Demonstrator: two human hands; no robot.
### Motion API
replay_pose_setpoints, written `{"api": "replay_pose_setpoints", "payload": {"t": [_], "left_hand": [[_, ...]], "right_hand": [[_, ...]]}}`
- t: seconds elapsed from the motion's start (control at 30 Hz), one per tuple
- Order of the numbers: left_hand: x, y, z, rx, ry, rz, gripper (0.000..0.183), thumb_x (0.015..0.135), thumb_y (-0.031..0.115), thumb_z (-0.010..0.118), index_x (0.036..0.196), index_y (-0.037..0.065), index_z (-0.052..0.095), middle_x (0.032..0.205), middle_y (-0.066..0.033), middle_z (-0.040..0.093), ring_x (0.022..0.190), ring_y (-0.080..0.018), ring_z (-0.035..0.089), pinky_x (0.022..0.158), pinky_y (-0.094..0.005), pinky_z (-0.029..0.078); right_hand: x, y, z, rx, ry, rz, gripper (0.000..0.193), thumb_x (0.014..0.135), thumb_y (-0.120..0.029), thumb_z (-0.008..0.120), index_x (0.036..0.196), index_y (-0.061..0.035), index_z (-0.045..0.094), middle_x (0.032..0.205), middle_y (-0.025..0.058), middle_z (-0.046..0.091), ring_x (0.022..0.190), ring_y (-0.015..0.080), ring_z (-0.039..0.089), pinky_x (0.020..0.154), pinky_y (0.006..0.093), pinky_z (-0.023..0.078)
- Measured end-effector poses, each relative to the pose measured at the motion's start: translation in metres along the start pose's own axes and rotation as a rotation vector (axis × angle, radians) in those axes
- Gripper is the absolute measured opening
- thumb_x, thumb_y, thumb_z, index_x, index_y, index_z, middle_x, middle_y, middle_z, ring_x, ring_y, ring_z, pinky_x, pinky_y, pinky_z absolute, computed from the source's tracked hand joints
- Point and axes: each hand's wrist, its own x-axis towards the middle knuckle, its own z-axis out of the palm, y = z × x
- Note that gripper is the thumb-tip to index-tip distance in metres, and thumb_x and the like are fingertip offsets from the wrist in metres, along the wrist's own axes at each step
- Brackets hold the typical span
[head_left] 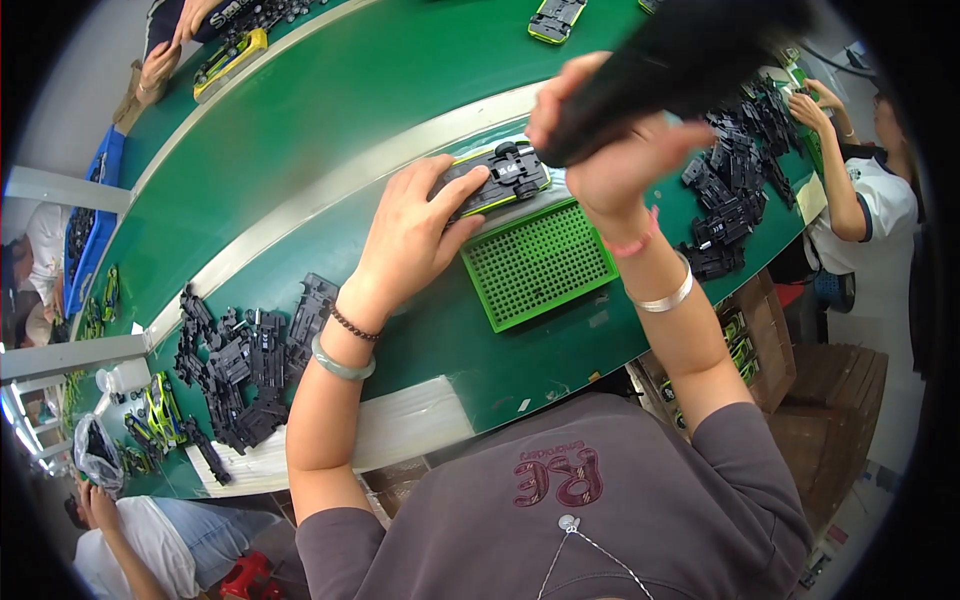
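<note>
My left hand [425, 215] lies over a toy car [515, 175] and holds it down on the green table. The car is turned wheels up, showing a black underside with a yellow-green rim. Above and right of it, my right hand [625, 165] is closed around a large black electric screwdriver [660, 80]. Motion blurs the tool, and its tip cannot be made out. Just below the car sits a green perforated tray [540, 265], its front edge toward me.
Black chassis parts lie piled at the left [245, 360] and right [735, 180]. A pale rail [300, 205] crosses the table beyond my left hand. Cardboard boxes [830, 430] stand at lower right. Co-workers' hands [825, 105] show at the right, with others at the left.
</note>
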Motion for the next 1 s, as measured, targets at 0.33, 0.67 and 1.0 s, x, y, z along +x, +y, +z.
{"api": "replay_pose_setpoints", "payload": {"t": [0.33,0.67,1.0], "left_hand": [[-0.002,-0.001,0.002,-0.018,0.013,-0.006,0.044,0.072,0.016,0.068,0.114,0.012,0.056,0.11,-0.0174,0.051,0.102,-0.0351,0.049,0.088,-0.0423,0.041],[-0.003,0.0,0.001,-0.021,0.018,-0.006,0.045,0.071,0.016,0.069,0.114,0.012,0.056,0.11,-0.0165,0.051,0.102,-0.0345,0.05,0.087,-0.042,0.041],[-0.002,-0.002,0.001,-0.005,0.022,-0.004,0.045,0.071,0.016,0.069,0.114,0.013,0.056,0.11,-0.0167,0.051,0.102,-0.0352,0.05,0.087,-0.0426,0.041]], "right_hand": [[-0.05,0.011,0.014,0.154,-0.025,0.154,0.102,0.054,-0.094,0.016,0.081,-0.0004,0.045,0.061,0.0101,0.051,0.052,0.0182,0.052,0.051,0.0283,0.045],[-0.054,0.02,0.015,0.122,0.01,0.159,0.098,0.058,-0.092,0.019,0.082,-0.0003,0.046,0.06,0.0096,0.051,0.052,0.0179,0.052,0.051,0.028,0.045],[-0.054,0.021,0.017,0.128,-0.03,0.165,0.097,0.058,-0.091,0.021,0.081,-0.0003,0.047,0.06,0.0085,0.051,0.051,0.017,0.052,0.048,0.026,0.044]]}}
